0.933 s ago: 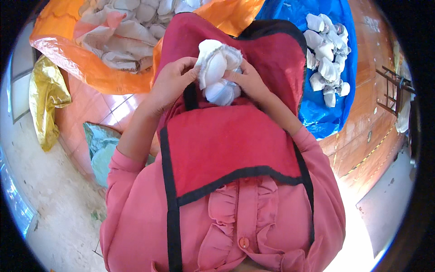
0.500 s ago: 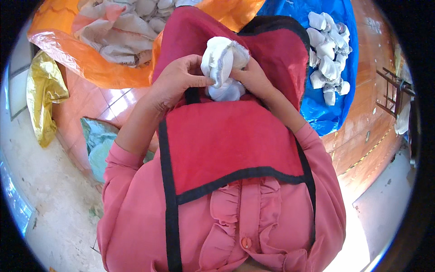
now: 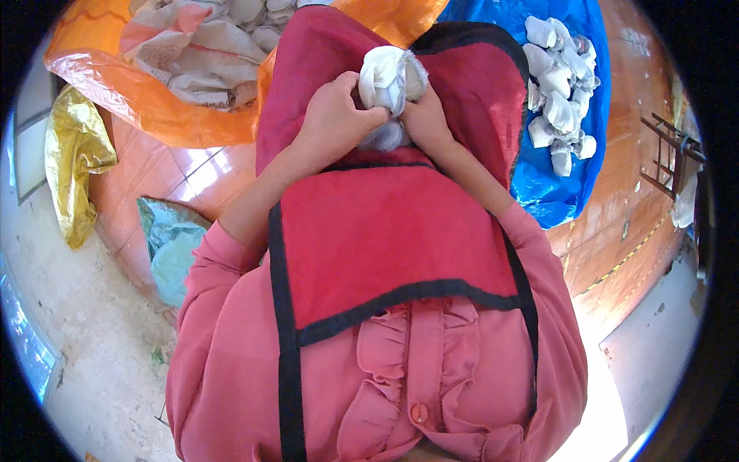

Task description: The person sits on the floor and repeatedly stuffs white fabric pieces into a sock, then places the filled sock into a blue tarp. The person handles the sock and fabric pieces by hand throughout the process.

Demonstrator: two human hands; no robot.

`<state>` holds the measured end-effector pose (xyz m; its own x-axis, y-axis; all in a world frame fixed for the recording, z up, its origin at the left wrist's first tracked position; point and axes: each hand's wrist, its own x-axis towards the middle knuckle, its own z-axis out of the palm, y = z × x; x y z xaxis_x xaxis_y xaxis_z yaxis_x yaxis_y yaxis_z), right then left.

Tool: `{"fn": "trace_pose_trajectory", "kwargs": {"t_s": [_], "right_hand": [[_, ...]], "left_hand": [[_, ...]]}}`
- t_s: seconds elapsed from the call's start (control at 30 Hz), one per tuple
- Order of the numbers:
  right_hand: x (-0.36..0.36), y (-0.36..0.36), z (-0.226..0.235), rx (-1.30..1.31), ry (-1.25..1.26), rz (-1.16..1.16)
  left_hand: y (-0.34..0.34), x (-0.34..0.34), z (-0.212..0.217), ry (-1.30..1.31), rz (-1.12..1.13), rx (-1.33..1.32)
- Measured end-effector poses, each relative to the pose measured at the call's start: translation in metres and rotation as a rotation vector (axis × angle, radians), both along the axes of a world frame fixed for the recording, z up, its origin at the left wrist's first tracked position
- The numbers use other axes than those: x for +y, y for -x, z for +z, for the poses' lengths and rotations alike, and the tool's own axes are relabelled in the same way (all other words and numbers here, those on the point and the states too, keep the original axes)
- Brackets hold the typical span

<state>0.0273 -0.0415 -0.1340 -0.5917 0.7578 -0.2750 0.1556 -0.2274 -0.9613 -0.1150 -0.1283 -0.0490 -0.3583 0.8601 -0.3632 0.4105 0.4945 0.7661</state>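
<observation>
Both hands grip a white bundled cloth [image 3: 389,77], rolled into a lump, over my lap. My left hand [image 3: 335,112] clasps its left side with curled fingers. My right hand [image 3: 425,115] holds its right and lower side. Under them lies a red cloth with black trim [image 3: 385,231] that covers my lap and knees. A greyish part of the bundle shows just below the hands.
An orange sack [image 3: 146,92] with crumpled whitish cloths lies at the upper left. A blue sheet [image 3: 554,185] at the upper right carries several white rolled bundles [image 3: 558,108]. A yellow bag [image 3: 73,162] and a pale green bag [image 3: 173,246] sit on the tiled floor to my left.
The bundle has been squeezed tighter and lifted slightly farther from my body. Both hands have closed in around it.
</observation>
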Motion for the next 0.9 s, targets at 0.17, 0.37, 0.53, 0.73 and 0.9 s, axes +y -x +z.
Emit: {"fn": "trace_pose_trajectory", "kwargs": {"t_s": [0.17, 0.37, 0.53, 0.73, 0.9], "right_hand": [[0.000, -0.010, 0.017, 0.066, 0.118, 0.137], [0.003, -0.011, 0.024, 0.083, 0.027, 0.273], [0.004, -0.011, 0.029, -0.035, 0.003, 0.246], [0.001, -0.011, 0.039, -0.057, 0.073, 0.140], [0.000, -0.006, 0.036, -0.122, -0.125, 0.148]], "left_hand": [[0.009, 0.000, -0.001, 0.007, 0.080, 0.021], [0.015, -0.003, -0.028, -0.076, 0.051, 0.371], [0.006, -0.010, -0.021, -0.212, -0.063, 0.397], [0.011, -0.015, -0.012, -0.252, -0.157, 0.153], [0.023, -0.015, -0.009, -0.138, 0.030, -0.615]]}}
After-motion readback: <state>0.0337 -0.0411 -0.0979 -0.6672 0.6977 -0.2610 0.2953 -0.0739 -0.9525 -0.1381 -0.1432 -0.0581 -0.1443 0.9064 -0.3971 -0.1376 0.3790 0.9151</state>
